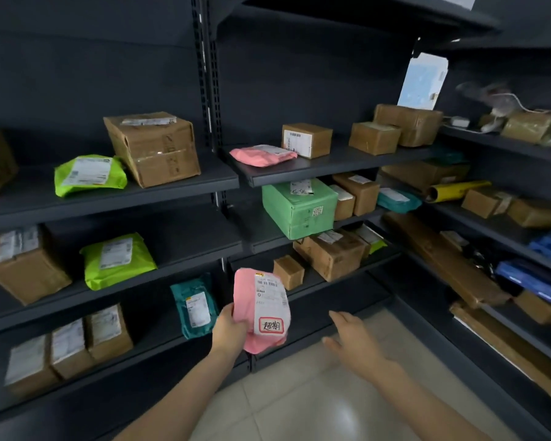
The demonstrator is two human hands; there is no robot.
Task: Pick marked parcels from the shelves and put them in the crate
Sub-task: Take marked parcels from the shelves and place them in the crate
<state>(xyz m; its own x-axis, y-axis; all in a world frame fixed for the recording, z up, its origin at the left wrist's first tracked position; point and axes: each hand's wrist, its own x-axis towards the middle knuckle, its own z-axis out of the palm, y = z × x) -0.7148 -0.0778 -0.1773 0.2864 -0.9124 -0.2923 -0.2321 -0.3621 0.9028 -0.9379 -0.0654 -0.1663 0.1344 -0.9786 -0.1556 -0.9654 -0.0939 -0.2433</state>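
Gripping pink parcel (261, 310), left hand (229, 329) raised

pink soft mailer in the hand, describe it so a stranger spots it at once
Look low and central, before the dark metal shelving. The left hand grips a pink soft mailer bag upright. Unlike the pink mailer lying on an upper shelf, it bears a red-framed handwritten sticker.
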